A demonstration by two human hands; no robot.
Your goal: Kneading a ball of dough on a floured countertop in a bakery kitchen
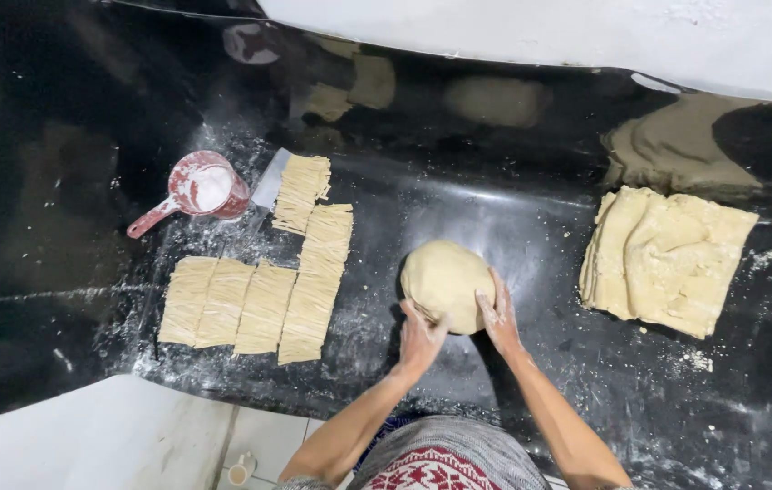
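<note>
We see one smooth pale dough ball (445, 283) at center of the black counter (59, 227), left hand (419, 338) pressing its 7 o'clock edge and right hand (498, 318) its 5 o'clock edge, fingers spread flat on it, not clenched. At 9 o'clock lie six bundles of cut noodles (263, 272), with one floury red scoop (197, 189) at 10 o'clock. At 3 o'clock sits one stack of folded dough sheets (667, 259).

Glossy black floured countertop (531, 191): round pale dough ball (445, 281), cut noodle bundles (263, 277), folded dough sheets (665, 259), red flour scoop (197, 189).
</note>
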